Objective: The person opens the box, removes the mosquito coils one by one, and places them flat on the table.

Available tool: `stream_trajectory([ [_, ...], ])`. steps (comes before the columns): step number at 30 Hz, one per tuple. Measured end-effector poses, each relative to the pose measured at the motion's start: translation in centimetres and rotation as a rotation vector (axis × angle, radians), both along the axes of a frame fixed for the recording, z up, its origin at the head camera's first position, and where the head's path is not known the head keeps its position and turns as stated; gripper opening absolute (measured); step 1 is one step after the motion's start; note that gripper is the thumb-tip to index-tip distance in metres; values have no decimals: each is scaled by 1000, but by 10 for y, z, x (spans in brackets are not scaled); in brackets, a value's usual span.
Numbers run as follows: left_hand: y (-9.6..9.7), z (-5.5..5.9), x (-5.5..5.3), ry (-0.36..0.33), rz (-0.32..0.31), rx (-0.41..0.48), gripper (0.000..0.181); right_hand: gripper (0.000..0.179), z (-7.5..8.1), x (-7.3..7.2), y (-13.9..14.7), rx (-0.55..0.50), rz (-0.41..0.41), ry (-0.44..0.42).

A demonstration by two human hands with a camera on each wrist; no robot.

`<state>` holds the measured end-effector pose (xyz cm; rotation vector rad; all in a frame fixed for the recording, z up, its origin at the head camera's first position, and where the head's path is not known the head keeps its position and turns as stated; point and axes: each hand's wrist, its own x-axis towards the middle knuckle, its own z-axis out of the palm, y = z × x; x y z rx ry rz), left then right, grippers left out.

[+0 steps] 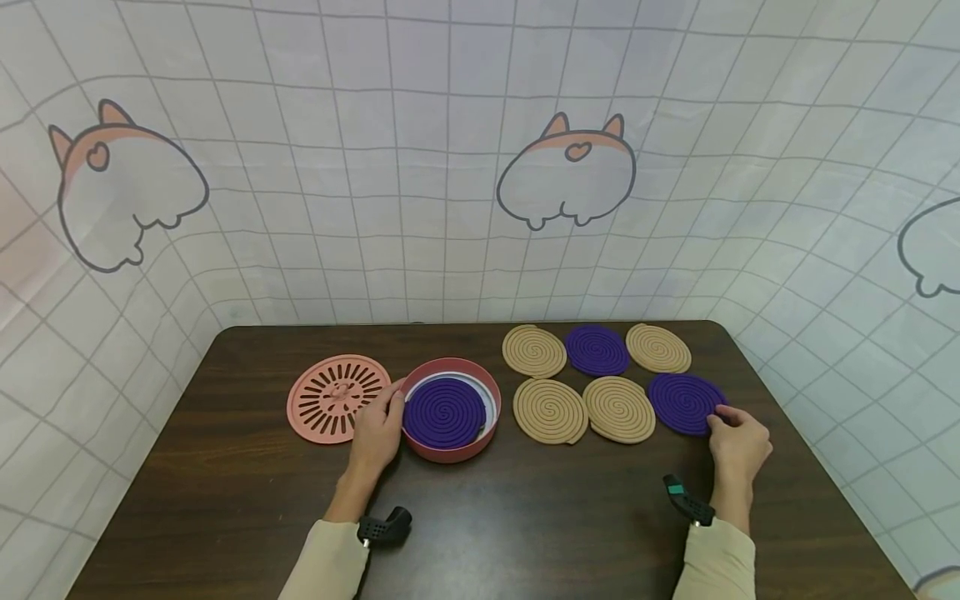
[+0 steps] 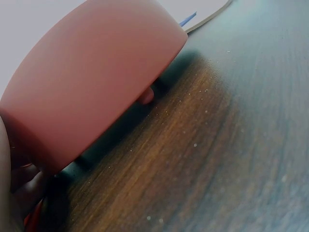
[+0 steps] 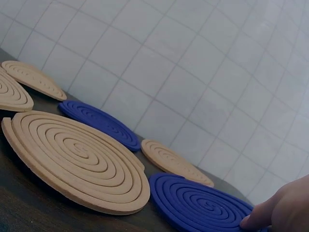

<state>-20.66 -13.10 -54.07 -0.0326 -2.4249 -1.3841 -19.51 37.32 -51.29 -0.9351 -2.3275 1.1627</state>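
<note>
My left hand (image 1: 377, 429) grips the left side of a round red mosquito coil holder (image 1: 444, 456), thumb near its rim. A purple mosquito coil (image 1: 444, 412) lies inside it over a white inner surface. The holder's outer wall (image 2: 91, 72) fills much of the left wrist view, and a small pink bump shows under its bottom edge. At the right, my right hand (image 1: 738, 442) pinches the right edge of another purple coil (image 1: 684, 403), which lies on the table. In the right wrist view, a fingertip (image 3: 248, 222) touches that coil's edge.
A slotted pink lid (image 1: 337, 400) lies left of the holder. Right of it are several tan coils (image 1: 551, 411) and a purple coil (image 1: 597, 350) in two rows on the dark wooden table (image 1: 525, 517). A white grid-patterned cloth (image 1: 420, 183) stands behind the table.
</note>
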Motion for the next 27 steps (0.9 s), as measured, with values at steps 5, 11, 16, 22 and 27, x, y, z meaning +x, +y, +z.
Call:
stream_trajectory([
  [5, 0, -1, 0, 4, -2, 4, 36, 33, 0, 0, 1, 5, -5, 0],
  [11, 0, 0, 0, -4, 0, 2, 36, 36, 4, -1, -1, 10, -13, 36],
  [16, -1, 0, 0, -9, -1, 3, 36, 43, 9, -2, -5, 0, -28, 46],
  [22, -1, 0, 0, 0, 0, 6, 36, 50, 16, -4, -13, -28, -37, 75],
  [27, -1, 0, 0, 11, 3, 0, 36, 53, 24, -8, -26, -31, -23, 115],
])
